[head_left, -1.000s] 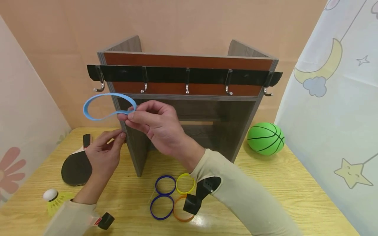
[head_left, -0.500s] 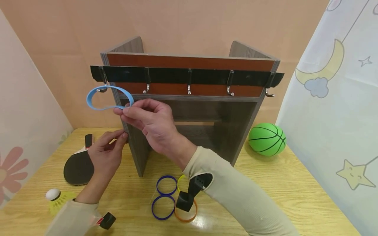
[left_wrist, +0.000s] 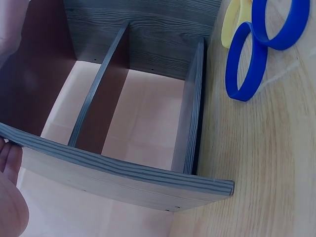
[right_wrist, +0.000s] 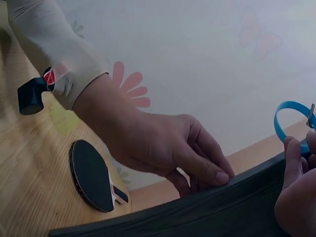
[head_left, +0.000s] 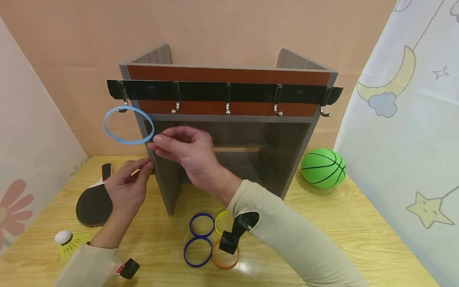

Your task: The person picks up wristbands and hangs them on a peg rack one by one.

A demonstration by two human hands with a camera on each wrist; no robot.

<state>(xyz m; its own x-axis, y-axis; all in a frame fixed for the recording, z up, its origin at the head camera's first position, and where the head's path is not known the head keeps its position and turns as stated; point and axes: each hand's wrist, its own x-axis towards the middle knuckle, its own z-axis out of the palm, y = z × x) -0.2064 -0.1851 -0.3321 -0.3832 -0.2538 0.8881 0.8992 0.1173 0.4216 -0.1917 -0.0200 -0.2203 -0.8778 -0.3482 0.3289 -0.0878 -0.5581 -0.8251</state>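
A light blue wristband [head_left: 105,124] hangs as a rounded loop at the leftmost hook [head_left: 123,104] of the rack, its top edge over the hook's tip. My right hand [head_left: 195,153] is just right of the loop, thumb and fingers bent, fingertips right at the band's edge. In the right wrist view the hook shows inside the blue loop. My left hand [head_left: 127,185] pinches the front edge of the grey wooden shelf's left side panel [head_left: 163,179] between thumb and fingers. Fingers behind the panel are partly hidden.
Two dark blue wristbands [head_left: 190,224], a yellow one [head_left: 216,225] and an orange one [head_left: 226,268] lie on the table. A table tennis bat [head_left: 94,205] and shuttlecock [head_left: 71,241] lie left; a green ball [head_left: 322,169] sits right. Several more hooks line the black strip [head_left: 204,91].
The blue wristband went from squeezed in my right fingers to a rounded loop at the left hook, after moving up slightly. My right fingertips have come off it. My left hand stays put.
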